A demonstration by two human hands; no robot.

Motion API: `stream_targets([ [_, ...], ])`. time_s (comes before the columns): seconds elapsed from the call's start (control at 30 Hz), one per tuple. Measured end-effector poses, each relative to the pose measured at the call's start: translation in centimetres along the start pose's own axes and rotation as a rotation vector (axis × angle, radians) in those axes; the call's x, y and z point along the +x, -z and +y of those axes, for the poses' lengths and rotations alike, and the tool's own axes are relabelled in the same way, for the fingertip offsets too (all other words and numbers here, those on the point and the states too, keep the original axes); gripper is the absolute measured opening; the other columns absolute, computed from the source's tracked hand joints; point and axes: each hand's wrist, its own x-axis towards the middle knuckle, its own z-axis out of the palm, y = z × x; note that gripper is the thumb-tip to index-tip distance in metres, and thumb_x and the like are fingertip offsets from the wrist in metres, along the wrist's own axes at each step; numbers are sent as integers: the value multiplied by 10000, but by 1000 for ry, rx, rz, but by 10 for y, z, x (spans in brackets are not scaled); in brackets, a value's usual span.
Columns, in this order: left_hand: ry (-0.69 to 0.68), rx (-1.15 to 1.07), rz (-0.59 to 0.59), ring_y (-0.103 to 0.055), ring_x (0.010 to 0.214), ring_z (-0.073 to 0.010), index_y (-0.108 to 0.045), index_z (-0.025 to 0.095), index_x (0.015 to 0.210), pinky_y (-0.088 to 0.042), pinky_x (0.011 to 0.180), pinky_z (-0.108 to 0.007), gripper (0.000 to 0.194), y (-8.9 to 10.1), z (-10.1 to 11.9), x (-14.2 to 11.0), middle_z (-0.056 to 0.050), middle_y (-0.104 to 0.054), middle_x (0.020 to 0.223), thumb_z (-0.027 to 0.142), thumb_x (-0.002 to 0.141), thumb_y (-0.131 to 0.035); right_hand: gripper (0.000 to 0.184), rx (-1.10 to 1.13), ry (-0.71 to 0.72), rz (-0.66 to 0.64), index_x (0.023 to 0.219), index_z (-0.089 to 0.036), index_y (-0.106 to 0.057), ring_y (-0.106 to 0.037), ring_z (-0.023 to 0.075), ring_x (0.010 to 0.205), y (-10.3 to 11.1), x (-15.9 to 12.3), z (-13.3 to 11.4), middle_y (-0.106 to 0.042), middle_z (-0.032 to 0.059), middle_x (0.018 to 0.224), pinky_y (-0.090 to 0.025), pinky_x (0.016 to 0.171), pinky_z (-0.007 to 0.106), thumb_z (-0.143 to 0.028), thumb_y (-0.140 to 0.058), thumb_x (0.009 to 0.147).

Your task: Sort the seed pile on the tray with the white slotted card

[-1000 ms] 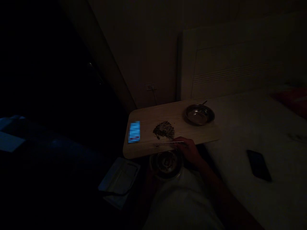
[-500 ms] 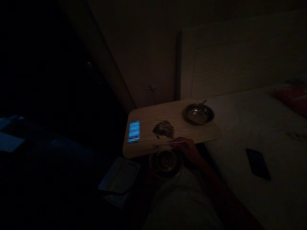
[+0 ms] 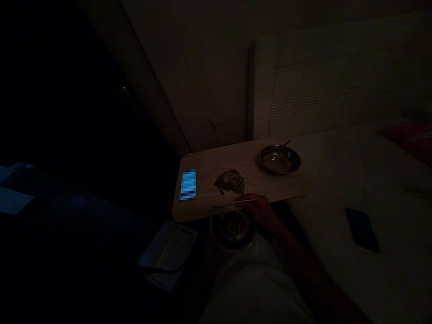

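My right hand (image 3: 256,207) is closed around a thin, pale-edged tool (image 3: 243,201) at the near edge of the small wooden table (image 3: 202,162). The tool's far end is blurred in the gloom, so its kind cannot be told. Just beyond it, small dark grains (image 3: 231,181) lie scattered in a loose heap on the tabletop. Below the table edge, over my lap, is a round metal bowl (image 3: 251,240) with some dark bits inside. My left hand (image 3: 215,246), very dim, grips this bowl at its left rim; most of its fingers are lost in shadow.
A second metal bowl (image 3: 281,164) with a handle behind it stands at the table's right. A lit phone (image 3: 188,185) lies at the left end. Lower left is a pale box-like thing (image 3: 168,254). A dark phone (image 3: 362,229) rests on the bed (image 3: 330,180).
My right hand and the tool have shifted slightly left along the table edge. The near side of the grain heap looks slightly thinner. The bowls and phones stay in place.
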Motion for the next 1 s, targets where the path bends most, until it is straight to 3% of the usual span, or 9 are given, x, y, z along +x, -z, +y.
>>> stream_targets([
  [0.17, 47, -22, 21, -501, 1341, -413, -698, 268, 1218, -397, 1104, -557, 607, 4, -7, 3, -71, -709, 1276, 194, 618, -757, 199, 0, 18, -32, 959, -229, -764, -725, 225, 932, -4, 2, 1, -783, 49, 973, -547, 874, 345, -349, -609, 923],
  [0.33, -43, 82, 65, -418, 1407, -411, -715, 261, 1178, -349, 1145, -526, 579, 8, -4, 4, -67, -683, 1322, 188, 605, -759, 222, -5, 55, -63, 972, -222, -762, -724, 213, 929, -7, 5, 3, -781, 50, 977, -539, 864, 323, -366, -596, 944],
  [0.6, 35, -23, 30, -516, 1332, -378, -697, 270, 1228, -394, 1106, -508, 643, 0, 0, 2, -71, -696, 1301, 150, 598, -746, 247, -13, 72, -109, 982, -210, -757, -726, 213, 919, -8, 10, 7, -784, 58, 970, -544, 846, 324, -391, -591, 952],
  [0.83, 22, -51, 19, -479, 1367, -373, -701, 280, 1241, -395, 1112, -481, 670, 9, -7, 7, -56, -678, 1337, 151, 587, -763, 217, -33, 108, -178, 983, -222, -755, -723, 206, 940, -2, 8, 4, -782, 42, 992, -530, 878, 313, -343, -575, 968],
  [1.0, 4, -48, -19, -502, 1345, -370, -677, 277, 1276, -408, 1102, -488, 648, 4, -4, 4, -66, -669, 1348, 188, 640, -762, 247, -20, 127, -204, 982, -210, -754, -723, 208, 944, 0, 6, 3, -781, 52, 1000, -529, 875, 312, -346, -548, 977],
])
